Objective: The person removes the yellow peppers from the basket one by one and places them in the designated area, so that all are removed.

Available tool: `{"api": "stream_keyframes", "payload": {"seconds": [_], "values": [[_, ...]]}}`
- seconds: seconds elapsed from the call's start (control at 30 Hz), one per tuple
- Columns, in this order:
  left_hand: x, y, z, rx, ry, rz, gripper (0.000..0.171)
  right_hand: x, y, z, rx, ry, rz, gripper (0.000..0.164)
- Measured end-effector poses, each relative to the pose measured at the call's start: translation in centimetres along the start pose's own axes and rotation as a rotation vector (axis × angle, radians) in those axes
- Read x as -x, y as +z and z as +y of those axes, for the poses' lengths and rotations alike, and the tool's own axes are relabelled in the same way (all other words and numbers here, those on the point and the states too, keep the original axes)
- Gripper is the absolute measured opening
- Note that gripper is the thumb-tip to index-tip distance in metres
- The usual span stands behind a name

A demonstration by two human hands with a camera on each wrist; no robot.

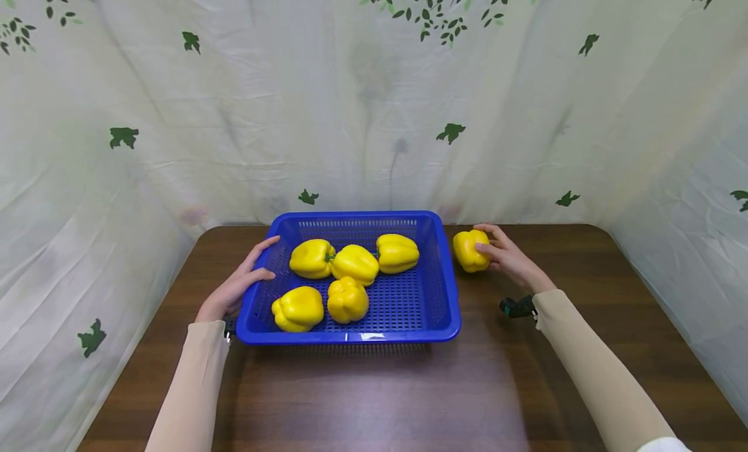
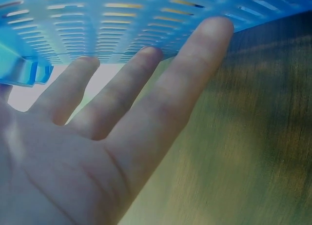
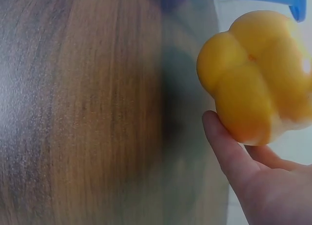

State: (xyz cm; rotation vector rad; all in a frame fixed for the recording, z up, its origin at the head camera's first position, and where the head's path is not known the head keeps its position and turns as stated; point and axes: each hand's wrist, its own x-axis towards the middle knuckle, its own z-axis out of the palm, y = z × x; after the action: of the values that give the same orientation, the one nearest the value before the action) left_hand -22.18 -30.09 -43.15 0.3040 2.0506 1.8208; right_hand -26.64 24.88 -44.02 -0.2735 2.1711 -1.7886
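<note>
A blue plastic basket [image 1: 350, 337] with slotted walls holds several yellow bell peppers [image 1: 355, 265]. At its left side, my left hand [image 1: 241, 284] holds the rim, with thumb and index finger over the edge. In the left wrist view, other fingers [image 2: 161, 100] lie nearly straight against the basket's slotted outside. To the right of the basket, my right hand [image 1: 507, 254] grips one yellow bell pepper [image 1: 469, 251] between thumb and fingers. The right wrist view shows this pepper's lobed end [image 3: 251, 78]; whether it touches the table cannot be told.
The basket and hands are over a brown wooden table [image 1: 374, 400]. Behind it hangs a pale curtain [image 1: 327, 114] with green leaf and bird prints. Black wristbands [image 1: 517, 307] sit at both wrists. A small gap separates the held pepper from the basket's right rim.
</note>
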Motion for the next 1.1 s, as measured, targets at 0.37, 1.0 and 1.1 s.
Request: {"api": "stream_keyframes", "payload": {"seconds": [0.37,1.0,1.1], "values": [[0.1,0.1,0.1,-0.013,0.002,-0.002,0.071,0.1,0.2,0.6,0.067,0.023,0.013,0.057],[0.1,0.1,0.0,-0.011,-0.012,0.004,0.072,0.1,0.1,1.1,0.012,-0.016,0.041,0.058],[0.1,0.1,0.0,-0.011,-0.013,0.003,0.072,0.2,-0.1,1.3,0.003,-0.011,0.043,0.059]]}}
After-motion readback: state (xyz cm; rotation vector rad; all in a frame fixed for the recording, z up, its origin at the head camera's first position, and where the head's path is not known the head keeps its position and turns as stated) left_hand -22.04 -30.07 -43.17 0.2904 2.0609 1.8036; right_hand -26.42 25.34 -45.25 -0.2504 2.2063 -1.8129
